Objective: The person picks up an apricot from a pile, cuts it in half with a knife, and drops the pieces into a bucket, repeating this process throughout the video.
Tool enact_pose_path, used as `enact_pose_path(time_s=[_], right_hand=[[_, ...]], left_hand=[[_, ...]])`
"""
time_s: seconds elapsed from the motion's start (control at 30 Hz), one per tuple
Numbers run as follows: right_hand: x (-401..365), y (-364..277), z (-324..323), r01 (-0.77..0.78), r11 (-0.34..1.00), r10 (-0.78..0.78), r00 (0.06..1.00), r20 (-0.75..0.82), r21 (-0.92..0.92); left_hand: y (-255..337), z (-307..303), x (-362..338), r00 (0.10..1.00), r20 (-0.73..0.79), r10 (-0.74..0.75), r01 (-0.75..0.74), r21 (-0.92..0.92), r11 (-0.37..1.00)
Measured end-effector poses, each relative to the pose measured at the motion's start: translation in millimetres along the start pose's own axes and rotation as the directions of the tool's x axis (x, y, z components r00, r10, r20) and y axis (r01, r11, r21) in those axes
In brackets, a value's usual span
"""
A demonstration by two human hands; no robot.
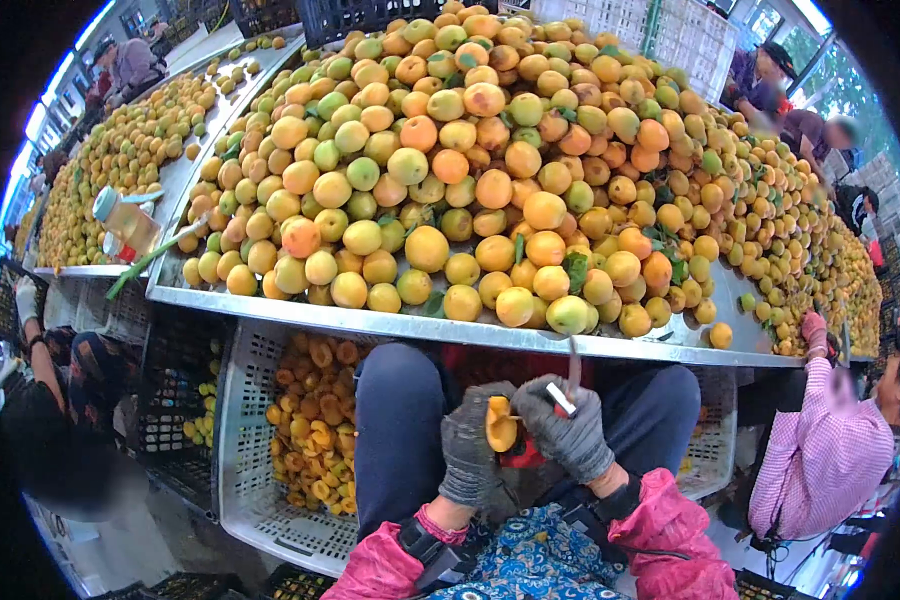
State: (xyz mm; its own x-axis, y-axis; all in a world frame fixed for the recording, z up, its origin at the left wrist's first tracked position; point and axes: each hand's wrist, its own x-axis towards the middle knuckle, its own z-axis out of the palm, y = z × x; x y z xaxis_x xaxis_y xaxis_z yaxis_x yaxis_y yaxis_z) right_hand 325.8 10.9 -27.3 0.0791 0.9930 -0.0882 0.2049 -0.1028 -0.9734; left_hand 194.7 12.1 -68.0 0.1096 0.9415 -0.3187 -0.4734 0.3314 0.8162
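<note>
My left hand [469,450], in a dark grey glove, is closed on a cut apricot [501,424] whose hollowed orange face is turned up. Close beside it, my gloved right hand [572,432] grips a small knife [574,368]. The thin blade points up toward the table edge, and a white and red part of the handle shows between the fingers. Both hands are over my lap, between my knees. Just beyond them, a big heap of whole apricots [427,248] covers the metal table [390,318].
A pale crate [232,450] of cut apricots stands left of my legs, beside a black crate [175,400]. Another pale crate [715,440] is at my right. On the table lie a bottle [128,222] and a green stalk [155,262]. A person in pink checks [820,450] sits at right.
</note>
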Motion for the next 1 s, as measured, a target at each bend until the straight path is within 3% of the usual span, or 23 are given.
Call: enact_pose_path(time_s=[0.03,0.13,0.17,0.2,0.27,0.33,0.4,0.47,0.53,0.6,0.67,0.73,0.8,0.83,0.87,0.9,0.93,0.97,1.0], right_hand=[[-3,4,-7,-0.047,0.994,0.048,0.999,0.007,-0.103],[-8,25,-17,-0.054,0.995,0.046,0.994,-0.098,-0.082],[-13,27,-19,-0.173,0.97,0.189,0.979,-0.082,0.168],[-13,24,-21,-0.168,0.967,0.186,0.979,-0.082,0.19],[-12,21,-28,-0.006,0.994,0.007,1.0,0.011,-0.11],[-16,28,-29,-0.05,0.999,0.051,0.999,-0.017,0.021],[-19,26,-31,0.07,0.995,-0.075,0.995,-0.07,-0.074],[-19,27,-29,0.015,0.998,-0.019,0.998,-0.063,-0.06],[-18,31,-25,0.301,0.9,-0.322,0.947,-0.015,-0.314],[-22,26,-24,0.345,0.873,-0.355,0.934,0.038,-0.345],[-26,21,-21,0.316,0.948,-0.315,0.931,0.181,0.026],[-28,16,-24,0.351,0.937,-0.347,0.924,0.158,0.004],[-28,17,-31,-0.017,0.995,0.009,0.997,0.075,0.102],[-27,20,-36,-0.05,0.98,0.034,0.996,0.085,0.193],[-26,16,-39,-0.043,0.979,0.029,0.997,0.074,0.199],[-26,11,-44,-0.107,0.981,0.094,0.992,0.081,0.161],[-25,8,-48,-0.172,0.978,0.162,0.983,0.088,0.122],[-24,17,-45,-0.161,0.965,0.144,0.985,0.092,0.206],[-22,13,-49,-0.155,0.965,0.14,0.986,0.086,0.21]], left_hand=[[2,5,1,1.0,0.0,0.007,-0.007,0.018,1.0],[8,17,5,0.989,0.143,-0.034,0.045,-0.073,0.996],[4,19,5,0.983,0.158,-0.096,0.118,-0.135,0.984],[1,25,3,0.983,0.156,-0.094,0.112,-0.114,0.987],[-3,42,-4,0.988,0.107,0.114,-0.127,0.122,0.984],[3,45,-8,0.981,0.145,0.131,-0.163,0.235,0.958],[-3,42,-8,0.972,0.143,0.185,-0.233,0.511,0.827],[-5,41,-10,0.965,0.131,0.228,-0.263,0.48,0.837],[5,38,-12,0.984,0.106,0.144,-0.179,0.572,0.801],[14,27,-11,0.982,0.101,0.157,-0.186,0.611,0.769],[20,-9,-5,0.994,-0.005,0.106,-0.095,0.406,0.909],[57,-26,-17,0.957,-0.267,0.113,-0.12,-0.009,0.993],[104,-81,-19,0.98,-0.119,0.159,-0.123,0.262,0.957],[122,-88,-21,0.939,-0.114,0.325,-0.178,0.647,0.741],[137,-88,-22,0.883,-0.031,0.469,-0.171,0.908,0.382],[146,-89,-20,0.884,-0.015,0.468,-0.184,0.908,0.376],[151,-91,-21,0.816,0.084,0.572,-0.165,0.982,0.091],[154,-90,-18,0.74,0.209,0.64,-0.106,0.975,-0.196],[155,-80,-11,0.736,0.217,0.641,-0.113,0.973,-0.2]])
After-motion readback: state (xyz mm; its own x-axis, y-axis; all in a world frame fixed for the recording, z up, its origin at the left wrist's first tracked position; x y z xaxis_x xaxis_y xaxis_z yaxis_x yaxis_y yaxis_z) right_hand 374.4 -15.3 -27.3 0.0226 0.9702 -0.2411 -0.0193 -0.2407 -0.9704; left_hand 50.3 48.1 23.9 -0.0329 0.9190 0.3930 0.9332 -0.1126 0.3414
